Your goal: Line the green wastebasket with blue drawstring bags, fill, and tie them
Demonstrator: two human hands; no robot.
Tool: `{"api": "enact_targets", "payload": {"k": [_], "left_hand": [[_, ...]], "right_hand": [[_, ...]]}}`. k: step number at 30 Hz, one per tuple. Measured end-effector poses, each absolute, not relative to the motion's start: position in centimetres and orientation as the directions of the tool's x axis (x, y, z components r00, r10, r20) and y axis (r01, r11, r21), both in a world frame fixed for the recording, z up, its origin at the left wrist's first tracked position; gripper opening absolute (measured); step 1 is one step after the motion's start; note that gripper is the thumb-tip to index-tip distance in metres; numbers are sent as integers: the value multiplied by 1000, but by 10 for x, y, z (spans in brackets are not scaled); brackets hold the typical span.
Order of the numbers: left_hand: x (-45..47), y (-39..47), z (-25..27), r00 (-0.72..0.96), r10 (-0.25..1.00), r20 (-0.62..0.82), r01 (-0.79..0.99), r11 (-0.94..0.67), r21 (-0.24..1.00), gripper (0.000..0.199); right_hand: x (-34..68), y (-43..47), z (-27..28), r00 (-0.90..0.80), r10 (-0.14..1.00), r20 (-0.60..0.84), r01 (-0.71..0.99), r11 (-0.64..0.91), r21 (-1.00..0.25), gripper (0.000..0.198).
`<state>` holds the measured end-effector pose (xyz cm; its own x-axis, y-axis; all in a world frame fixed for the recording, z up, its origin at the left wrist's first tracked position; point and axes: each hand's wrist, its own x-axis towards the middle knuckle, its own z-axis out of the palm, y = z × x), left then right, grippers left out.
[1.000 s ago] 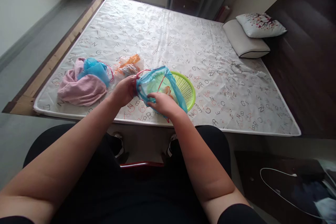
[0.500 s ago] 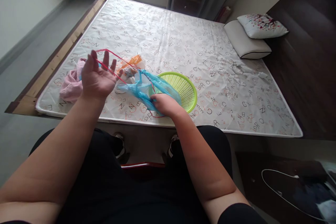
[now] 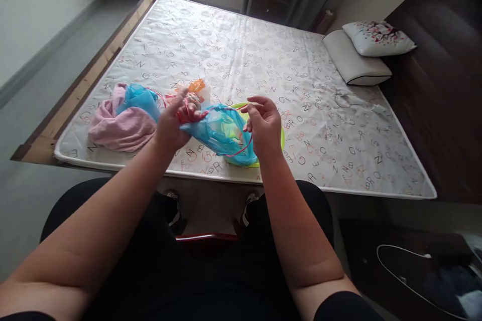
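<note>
A translucent blue plastic bag [image 3: 211,136] with a red drawstring stretches between my hands, its mouth held wide. My left hand [image 3: 173,123] is closed on the bag's left end, red string among its fingers. My right hand [image 3: 266,125] has curled fingers pinching the red drawstring [image 3: 241,150] at the bag's right edge. Behind the bag and right hand, a lime-green plastic basket [image 3: 282,138] is mostly hidden. Left of my left hand lies a pink cloth [image 3: 126,128] with more blue plastic [image 3: 145,102] on it. Beyond that hand is a crumpled orange-and-clear plastic bag [image 3: 198,88].
Everything lies on a letter-printed mattress [image 3: 233,50] in a wooden bed frame [image 3: 113,52]. A beige pillow [image 3: 354,62] and a floral cushion [image 3: 378,38] sit at the right. A white cable [image 3: 391,247] lies on a dark surface at lower right.
My left hand has come right and down from the stretched drawstring loop to the bag. My right hand has moved right and up to the other edge, and the bag's mouth is spread wider.
</note>
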<state>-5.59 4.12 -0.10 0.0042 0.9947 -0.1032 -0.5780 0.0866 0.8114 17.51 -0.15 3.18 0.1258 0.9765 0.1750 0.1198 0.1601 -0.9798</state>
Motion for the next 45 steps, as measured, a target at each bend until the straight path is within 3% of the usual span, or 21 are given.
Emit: {"api": "enact_targets", "payload": {"k": [3,6,9,12,16,18,20,22,23,25,26,29,32,37,40,43,45], "left_hand": [[-34,25,-2,132,991,-34,-437,89,895,46],[-21,9,3,299,953,50,-237,24,971,33],[-15,-1,4,475,879,38,-33,-25,999,26],[-14,-3,0,581,813,-25,158,-83,984,23],[-15,-1,-8,652,758,14,298,-274,914,20],[-16,0,-11,669,740,67,301,-352,886,20],[-17,1,-13,669,736,105,296,-393,870,20],[-16,1,-16,664,735,137,295,-426,856,18],[-16,2,-17,659,736,158,299,-448,842,17],[-15,2,-18,637,739,219,319,-511,798,17],[-14,2,-19,620,742,255,331,-542,772,17],[-13,-1,-19,522,772,363,377,-591,713,17],[-13,-6,-17,379,807,453,404,-584,704,21],[-15,-12,-14,226,813,537,372,-581,724,21],[-10,-21,-10,274,778,565,278,-626,728,24],[1,-38,-1,399,739,543,132,-632,764,21],[9,-48,7,470,754,458,32,-533,845,20]], "right_hand": [[179,-10,50,-35,965,259,303,257,-918,28],[179,-16,58,-206,939,277,489,344,-801,38],[177,-17,56,-311,928,204,606,359,-710,57],[179,-13,50,-350,931,104,678,328,-658,60],[185,-10,46,-403,914,47,670,330,-665,26],[188,-9,46,-394,918,42,652,312,-691,19],[189,-10,48,-377,926,38,634,287,-718,22],[188,-11,50,-390,920,33,608,285,-741,49],[187,-12,51,-403,915,37,591,291,-752,52],[185,-13,52,-416,906,74,548,315,-775,29],[184,-14,52,-405,908,110,526,330,-784,13],[185,-12,52,-288,930,228,498,349,-794,33],[192,-8,50,-115,948,297,483,315,-817,35],[197,-3,45,165,943,290,396,207,-895,39],[194,0,42,331,914,236,296,137,-945,43],[191,5,35,314,930,193,244,117,-963,45],[191,9,30,319,928,193,237,119,-964,46]]}}
